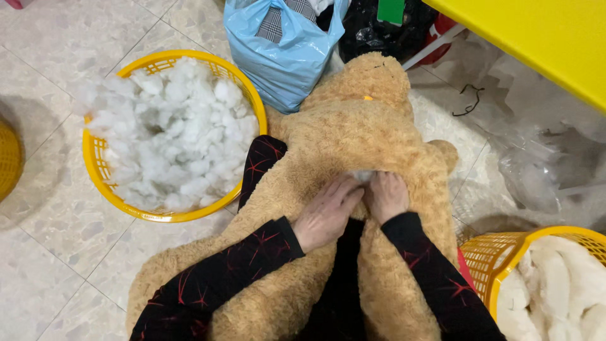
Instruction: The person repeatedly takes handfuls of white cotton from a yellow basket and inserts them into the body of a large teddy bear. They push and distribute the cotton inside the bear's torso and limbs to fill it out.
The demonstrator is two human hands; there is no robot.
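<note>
Tan, curly plush covers a large teddy bear lying across the person's lap on the tiled floor. Both hands press at an opening in its fuzzy skin, where a tuft of white stuffing shows. The left hand lies flat with its fingers stretched toward the gap, holding nothing that can be seen. The right hand is curled, fingertips tucked into the opening; whether it grips the filling cannot be told. Sleeves are black with thin red streaks.

Left of the bear stands a round yellow plastic basket of lattice weave, heaped with loose white fibre fluff. Another yellow basket at lower right holds smoother white wadding. Behind the bear sits a pale blue plastic bag, glossy and creased. Clear crinkled plastic film lies at right, below a flat yellow slab.
</note>
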